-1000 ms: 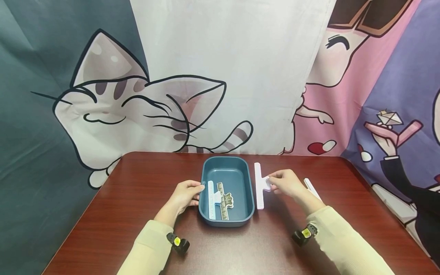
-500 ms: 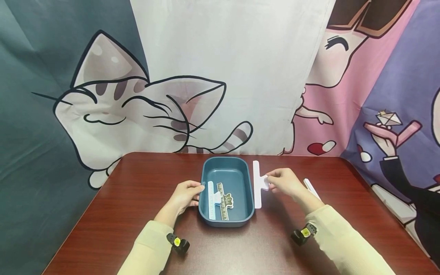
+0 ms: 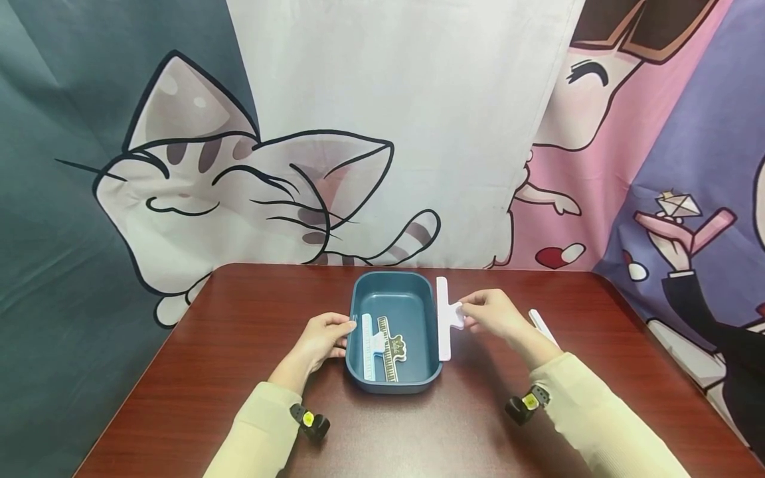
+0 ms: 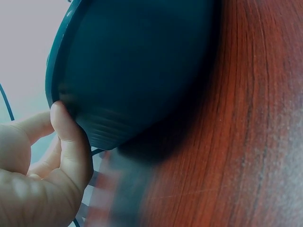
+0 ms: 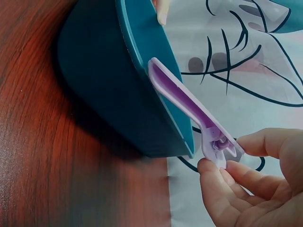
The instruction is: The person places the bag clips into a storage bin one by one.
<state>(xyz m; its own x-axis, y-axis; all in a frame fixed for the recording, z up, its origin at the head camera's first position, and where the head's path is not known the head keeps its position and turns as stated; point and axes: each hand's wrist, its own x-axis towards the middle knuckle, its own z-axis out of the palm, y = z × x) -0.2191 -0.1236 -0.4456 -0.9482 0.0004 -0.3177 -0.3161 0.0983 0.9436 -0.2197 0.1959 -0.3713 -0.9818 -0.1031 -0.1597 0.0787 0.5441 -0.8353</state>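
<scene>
A long, T-shaped clip of pale lilac plastic [image 3: 443,318] is held at the 3 o'clock rim of a deep blue, round-cornered rectangular bin [image 3: 394,389], its bar overlapping that rim in the head view; whether rim and clip touch cannot be told. The clip's short tab is pinched by the right hand [image 3: 493,315], with thumb and fingers clamped on it from both sides. At 9 o'clock, the bin's rim is gripped by the left hand [image 3: 323,337], thumb over the edge and fingers outside.

Inside the bin, a pale blue ruler-marked clip [image 3: 368,352] is laid towards 8 o'clock, and a dark-and-gold ruler-patterned clip [image 3: 397,348] towards 6 o'clock. A slim white bar-shaped object [image 3: 540,325], partly hidden by the right forearm, is seen well out at 3 o'clock on the reddish-brown wood-grain tabletop [image 3: 394,431].

The lilac clip is judged light, stiff and rather slick, with a sprung hinge. It is best taken by the tab; a hard squeeze would probably part its long edges, and a loose one might let the bar swivel.
</scene>
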